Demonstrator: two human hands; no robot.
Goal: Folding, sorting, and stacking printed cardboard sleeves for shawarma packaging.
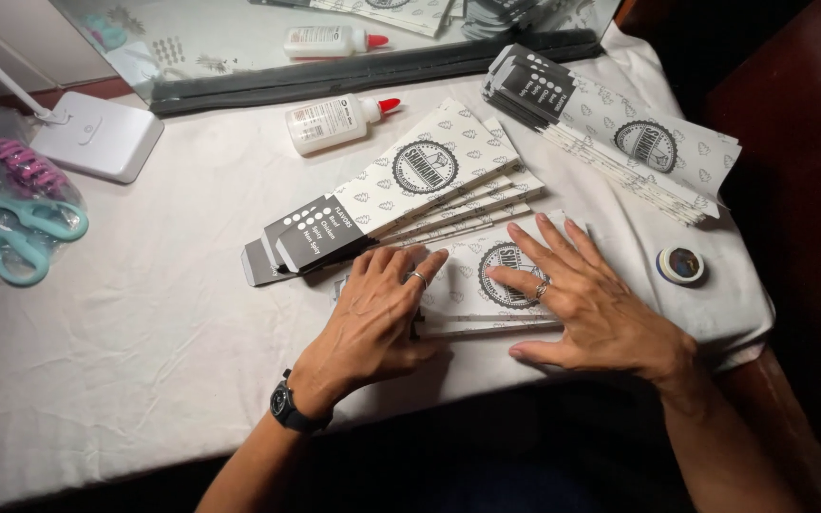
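Both hands, left hand and right hand, press open, flat fingers on a paper sleeve (light, thin, creasable, likely best pinched at its edges) gripping nothing.

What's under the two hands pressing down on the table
Both the left hand and right hand lie flat on a white printed paper sleeve resting on the white tablecloth. The palms hide most of the sleeve's ends.
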